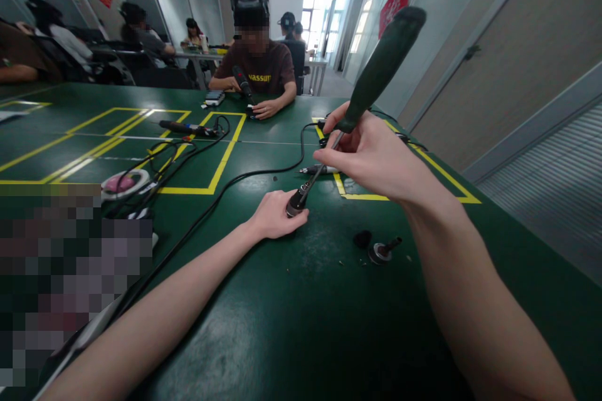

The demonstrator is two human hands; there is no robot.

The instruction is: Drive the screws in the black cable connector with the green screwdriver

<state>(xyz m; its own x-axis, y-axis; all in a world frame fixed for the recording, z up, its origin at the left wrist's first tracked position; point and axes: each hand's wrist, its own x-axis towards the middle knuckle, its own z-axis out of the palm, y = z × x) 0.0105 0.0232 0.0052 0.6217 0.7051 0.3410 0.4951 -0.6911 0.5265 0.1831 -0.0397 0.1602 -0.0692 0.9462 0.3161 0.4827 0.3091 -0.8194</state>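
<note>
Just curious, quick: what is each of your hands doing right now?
Left hand: closed on a small part on the table, under the screwdriver tip.
Right hand: closed on the screwdriver, held tilted.

Even overhead ceiling lighting; bright window glare at far centre. Soft sheen on the bench (291, 326). Wide-angle distortion bends edges; left side pixelated.

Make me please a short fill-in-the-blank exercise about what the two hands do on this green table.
1. The right hand holds a screwdriver with a dark ____ handle.
2. The left hand rests on the ____, steadying a small part under the tool's tip.
3. The lines marked on the table are ____.
4. A black ____ runs across the table left of the hands.

Missing words: green; table; yellow; cable
</note>
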